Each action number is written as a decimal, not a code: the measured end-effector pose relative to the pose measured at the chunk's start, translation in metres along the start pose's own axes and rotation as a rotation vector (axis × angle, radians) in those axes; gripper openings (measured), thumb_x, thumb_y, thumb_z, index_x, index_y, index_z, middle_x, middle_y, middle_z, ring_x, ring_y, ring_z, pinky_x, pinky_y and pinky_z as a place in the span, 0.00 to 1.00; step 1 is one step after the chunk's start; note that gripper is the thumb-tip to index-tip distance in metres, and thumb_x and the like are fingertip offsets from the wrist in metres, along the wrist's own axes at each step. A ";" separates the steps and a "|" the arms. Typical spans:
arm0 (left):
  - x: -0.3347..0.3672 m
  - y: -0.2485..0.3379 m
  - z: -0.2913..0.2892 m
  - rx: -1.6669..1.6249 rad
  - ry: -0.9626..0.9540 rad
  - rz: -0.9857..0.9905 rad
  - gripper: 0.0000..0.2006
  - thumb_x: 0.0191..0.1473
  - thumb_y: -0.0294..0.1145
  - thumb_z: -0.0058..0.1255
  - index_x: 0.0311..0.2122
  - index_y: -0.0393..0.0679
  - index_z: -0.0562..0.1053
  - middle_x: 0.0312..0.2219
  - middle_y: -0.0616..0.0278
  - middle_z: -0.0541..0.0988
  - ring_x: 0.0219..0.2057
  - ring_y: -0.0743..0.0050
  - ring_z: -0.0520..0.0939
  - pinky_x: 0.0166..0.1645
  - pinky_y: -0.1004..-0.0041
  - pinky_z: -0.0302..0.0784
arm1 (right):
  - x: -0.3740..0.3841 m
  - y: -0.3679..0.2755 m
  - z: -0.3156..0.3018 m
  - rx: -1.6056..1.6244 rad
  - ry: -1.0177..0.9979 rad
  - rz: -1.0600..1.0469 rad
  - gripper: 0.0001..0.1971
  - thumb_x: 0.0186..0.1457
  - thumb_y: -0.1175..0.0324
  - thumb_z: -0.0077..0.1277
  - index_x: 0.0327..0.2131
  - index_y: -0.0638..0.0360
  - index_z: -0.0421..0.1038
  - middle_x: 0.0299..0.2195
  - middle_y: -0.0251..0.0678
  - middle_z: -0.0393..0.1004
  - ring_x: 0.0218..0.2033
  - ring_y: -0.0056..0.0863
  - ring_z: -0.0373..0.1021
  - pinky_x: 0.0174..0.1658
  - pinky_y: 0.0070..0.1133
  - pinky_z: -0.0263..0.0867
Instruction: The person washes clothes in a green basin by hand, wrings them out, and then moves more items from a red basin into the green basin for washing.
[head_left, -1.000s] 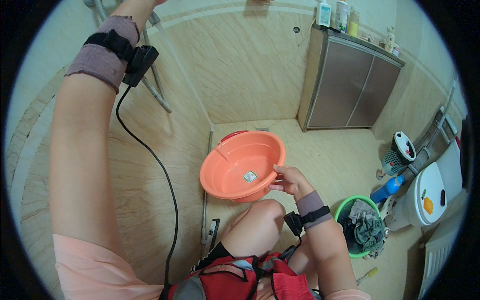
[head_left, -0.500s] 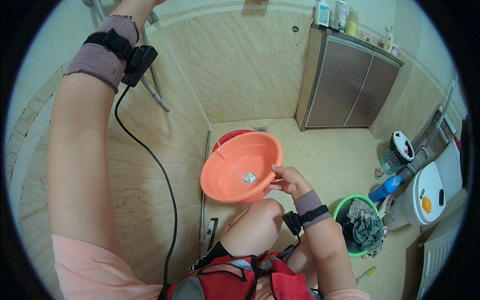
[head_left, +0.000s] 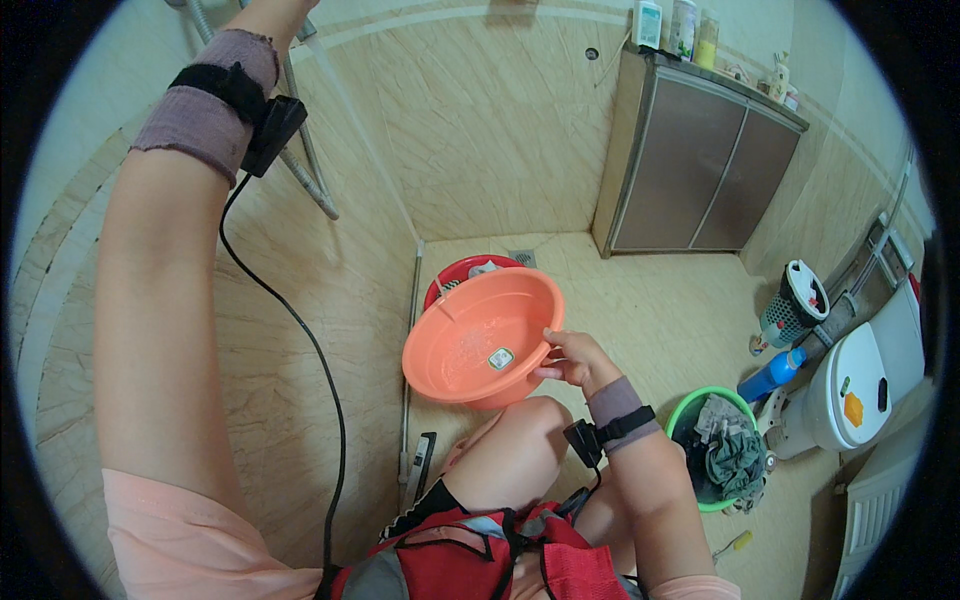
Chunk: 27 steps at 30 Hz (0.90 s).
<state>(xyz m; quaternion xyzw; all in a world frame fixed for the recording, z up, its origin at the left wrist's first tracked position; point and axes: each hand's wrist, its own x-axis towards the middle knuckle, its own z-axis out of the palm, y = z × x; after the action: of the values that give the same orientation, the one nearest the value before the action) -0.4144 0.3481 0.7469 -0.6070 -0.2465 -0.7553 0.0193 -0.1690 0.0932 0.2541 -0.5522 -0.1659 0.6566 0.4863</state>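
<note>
My right hand grips the right rim of an orange plastic basin, thumb over the edge and fingers beneath. The basin is tilted above my knee, with a small square label on its inner bottom. What looks like a thin stream of water falls into its left side, and water splashes inside. Behind it, a red basin on the floor is partly hidden and holds some cloth. My left arm reaches up beside the shower hose; only the edge of my left hand shows at the top, its fingers out of view.
To the right stands a green basin of wet dark clothes. Beyond it are a blue bottle, a toilet and a waste basket. A metal-doored cabinet carries bottles. A yellow-handled brush lies on the floor.
The orange basin has shifted slightly down, showing more of the red basin and the cloth in it. Splashing inside the orange basin shows more. My left arm has barely moved.
</note>
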 end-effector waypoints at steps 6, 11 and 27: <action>0.000 -0.003 -0.002 0.516 0.078 0.304 0.16 0.44 0.34 0.49 0.41 0.43 0.72 0.38 0.48 0.76 0.44 0.48 0.73 0.49 0.60 0.67 | 0.000 -0.002 0.002 0.018 0.060 0.044 0.13 0.57 0.63 0.47 0.41 0.63 0.66 0.31 0.41 0.67 0.29 0.34 0.70 0.29 0.31 0.77; -0.016 0.004 0.000 0.645 0.081 0.357 0.15 0.46 0.36 0.48 0.40 0.44 0.72 0.41 0.49 0.73 0.45 0.46 0.72 0.50 0.57 0.66 | 0.007 0.001 -0.002 0.044 0.067 0.044 0.14 0.57 0.63 0.47 0.41 0.64 0.66 0.31 0.42 0.67 0.30 0.35 0.70 0.30 0.31 0.77; -0.029 -0.001 -0.013 0.888 -0.002 0.535 0.22 0.43 0.37 0.50 0.46 0.44 0.70 0.51 0.53 0.64 0.50 0.48 0.66 0.55 0.58 0.62 | 0.005 -0.003 0.005 0.054 0.070 0.059 0.13 0.54 0.67 0.49 0.41 0.64 0.67 0.32 0.43 0.69 0.28 0.32 0.71 0.27 0.25 0.77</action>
<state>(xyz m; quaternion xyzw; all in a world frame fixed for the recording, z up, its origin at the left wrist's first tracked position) -0.4187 0.3361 0.7182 -0.5826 -0.3795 -0.5461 0.4672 -0.1717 0.1010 0.2554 -0.5660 -0.1145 0.6552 0.4870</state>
